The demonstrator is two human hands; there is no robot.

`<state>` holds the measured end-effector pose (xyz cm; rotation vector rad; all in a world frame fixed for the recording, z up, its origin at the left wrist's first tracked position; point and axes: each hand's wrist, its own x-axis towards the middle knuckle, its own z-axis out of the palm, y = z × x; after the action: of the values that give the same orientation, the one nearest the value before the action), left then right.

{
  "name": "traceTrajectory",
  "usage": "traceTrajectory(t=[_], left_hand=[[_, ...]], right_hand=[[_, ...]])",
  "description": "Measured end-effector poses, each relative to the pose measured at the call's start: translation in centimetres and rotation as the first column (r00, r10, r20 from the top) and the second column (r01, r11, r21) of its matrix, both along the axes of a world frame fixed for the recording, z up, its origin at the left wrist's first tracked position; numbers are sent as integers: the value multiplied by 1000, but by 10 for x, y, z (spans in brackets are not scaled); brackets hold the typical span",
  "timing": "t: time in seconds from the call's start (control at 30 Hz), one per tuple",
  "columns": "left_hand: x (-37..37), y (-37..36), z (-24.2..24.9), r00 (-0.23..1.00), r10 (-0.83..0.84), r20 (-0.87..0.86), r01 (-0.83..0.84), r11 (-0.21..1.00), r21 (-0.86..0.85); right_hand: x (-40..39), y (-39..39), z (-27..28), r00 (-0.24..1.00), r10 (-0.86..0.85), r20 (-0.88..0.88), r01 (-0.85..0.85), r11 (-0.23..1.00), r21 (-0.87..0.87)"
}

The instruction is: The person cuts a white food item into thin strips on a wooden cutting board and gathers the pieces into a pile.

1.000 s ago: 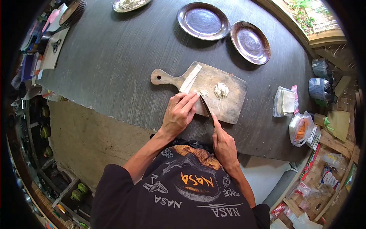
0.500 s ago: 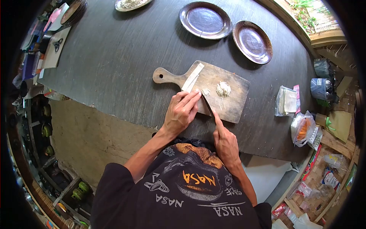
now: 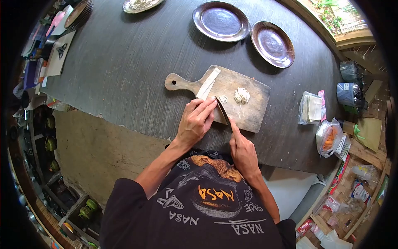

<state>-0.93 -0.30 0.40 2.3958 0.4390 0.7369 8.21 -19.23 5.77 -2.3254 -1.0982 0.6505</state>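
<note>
A wooden cutting board (image 3: 251, 108) with a round-ended handle lies on the dark table. On it are long, flat, pale strips (image 3: 209, 84) of a food I cannot identify. My left hand (image 3: 196, 119) presses their near end down with closed, bent fingers. My right hand (image 3: 243, 151) is wrapped round a knife, index finger stretched along its back. The dark knife blade (image 3: 223, 111) lies right beside my left fingertips. Just right of the blade is a small bunch of thin slivers (image 3: 223, 99), and farther right a larger pile of shreds (image 3: 241, 96).
Two brown glazed plates (image 3: 221, 21) (image 3: 272, 44) stand beyond the board. A plate of pale shreds (image 3: 143, 4) is at the far edge. Bagged pale sheets (image 3: 311, 108) and a bag of carrots (image 3: 329, 139) lie at the right, near a grater (image 3: 343, 147).
The knife blade has shifted slightly beside my left fingertips. My left hand keeps its place on the strips. The whole view has moved a little.
</note>
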Motion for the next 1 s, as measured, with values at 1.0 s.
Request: traceTrajectory(t=[1.0], left_hand=[[0,2,2,1000,-19,-2,19,1000,-9]], right_hand=[[0,-10,7,997,-5,-78,1,998,-55]])
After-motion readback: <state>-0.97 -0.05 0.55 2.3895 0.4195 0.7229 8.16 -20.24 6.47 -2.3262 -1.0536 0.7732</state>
